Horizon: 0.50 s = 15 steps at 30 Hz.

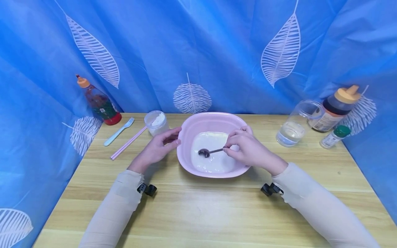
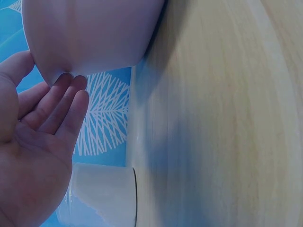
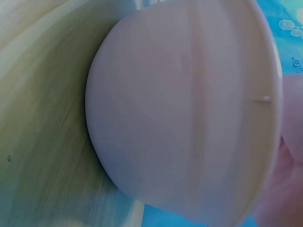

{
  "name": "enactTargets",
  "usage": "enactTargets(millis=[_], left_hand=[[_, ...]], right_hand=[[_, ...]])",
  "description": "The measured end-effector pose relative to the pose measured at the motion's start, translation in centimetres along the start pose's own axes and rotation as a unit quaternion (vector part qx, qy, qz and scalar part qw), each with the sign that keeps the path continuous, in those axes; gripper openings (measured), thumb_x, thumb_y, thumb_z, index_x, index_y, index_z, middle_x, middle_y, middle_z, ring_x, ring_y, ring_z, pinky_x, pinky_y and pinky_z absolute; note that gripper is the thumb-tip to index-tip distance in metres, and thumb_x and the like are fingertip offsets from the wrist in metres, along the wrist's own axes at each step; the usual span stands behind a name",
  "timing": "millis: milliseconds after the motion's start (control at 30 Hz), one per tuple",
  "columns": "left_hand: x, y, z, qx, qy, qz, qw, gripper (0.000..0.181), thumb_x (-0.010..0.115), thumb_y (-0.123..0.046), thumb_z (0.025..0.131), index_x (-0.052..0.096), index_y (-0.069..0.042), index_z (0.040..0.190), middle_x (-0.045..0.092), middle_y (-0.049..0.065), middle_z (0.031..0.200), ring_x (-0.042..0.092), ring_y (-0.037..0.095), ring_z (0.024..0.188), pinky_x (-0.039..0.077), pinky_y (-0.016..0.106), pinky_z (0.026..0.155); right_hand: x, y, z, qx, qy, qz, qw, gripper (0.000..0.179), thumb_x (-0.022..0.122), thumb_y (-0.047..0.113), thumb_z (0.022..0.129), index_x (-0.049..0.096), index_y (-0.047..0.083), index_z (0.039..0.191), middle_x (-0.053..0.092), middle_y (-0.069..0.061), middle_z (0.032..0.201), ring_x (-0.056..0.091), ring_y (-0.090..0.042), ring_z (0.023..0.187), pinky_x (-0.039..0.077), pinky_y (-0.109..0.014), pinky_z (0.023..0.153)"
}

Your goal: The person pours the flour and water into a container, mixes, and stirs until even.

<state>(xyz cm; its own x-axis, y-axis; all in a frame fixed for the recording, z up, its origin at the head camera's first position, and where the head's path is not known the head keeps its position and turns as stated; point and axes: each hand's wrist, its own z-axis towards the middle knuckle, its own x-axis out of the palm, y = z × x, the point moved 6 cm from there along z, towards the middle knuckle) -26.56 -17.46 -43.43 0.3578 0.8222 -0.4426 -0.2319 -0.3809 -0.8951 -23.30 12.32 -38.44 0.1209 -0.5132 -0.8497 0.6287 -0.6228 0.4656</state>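
Note:
A pink plastic basin (image 1: 214, 119) stands on the table with a white layer, wet-looking in places, over its bottom. My right hand (image 1: 245, 146) reaches over the basin's right rim and pinches the handle of a small dark spoon (image 1: 203, 153). The spoon's bowl is over the white layer; whether it touches cannot be told. My left hand (image 1: 161, 144) is at the left rim, its fingertips and thumb touching the outside with loosely bent fingers. Behind that hand is a clear jar of white powder (image 1: 156, 124). In the right wrist view the basin's wall (image 3: 147, 104) hides the spoon.
Pink chopsticks (image 1: 128, 143), a light blue fork (image 1: 119, 131) and a red sauce bottle (image 1: 102, 103) are at left. To the right stand a glass mug of clear liquid (image 1: 291, 132), a dark sauce bottle (image 1: 335, 110) and a green-capped shaker (image 1: 335, 137). A blue curtain (image 1: 223, 62) hangs behind.

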Motion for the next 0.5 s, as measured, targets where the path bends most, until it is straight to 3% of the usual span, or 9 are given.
enactTargets(millis=[233, 500], left_hand=[[0.0, -0.1, 0.0, -0.006, -0.001, 0.000, 1.0000, 0.057, 0.066, -0.018, 0.108, 0.050, -0.003, 0.160, 0.066, 0.021, 0.147, 0.063, 0.038, 0.136, 0.046, 0.056, 0.124], [0.0, 0.0, 0.1, -0.008, 0.001, 0.001, 1.0000, 0.057, 0.067, -0.021, 0.108, 0.050, -0.004, 0.161, 0.066, 0.019, 0.147, 0.063, 0.037, 0.136, 0.046, 0.056, 0.124]], right_hand=[[-0.4, -1.5, 0.7, 0.075, -0.021, -0.032, 0.9965, 0.010, 0.079, 0.016, 0.094, 0.086, 0.011, 0.090, 0.079, -0.004, 0.093, 0.065, -0.028, 0.105, 0.032, -0.054, 0.105], [-1.2, -1.9, 0.9, 0.097, -0.061, -0.073, 0.9907, 0.013, 0.077, 0.017, 0.093, 0.085, 0.007, 0.089, 0.083, -0.007, 0.091, 0.067, -0.032, 0.107, 0.032, -0.056, 0.109]])
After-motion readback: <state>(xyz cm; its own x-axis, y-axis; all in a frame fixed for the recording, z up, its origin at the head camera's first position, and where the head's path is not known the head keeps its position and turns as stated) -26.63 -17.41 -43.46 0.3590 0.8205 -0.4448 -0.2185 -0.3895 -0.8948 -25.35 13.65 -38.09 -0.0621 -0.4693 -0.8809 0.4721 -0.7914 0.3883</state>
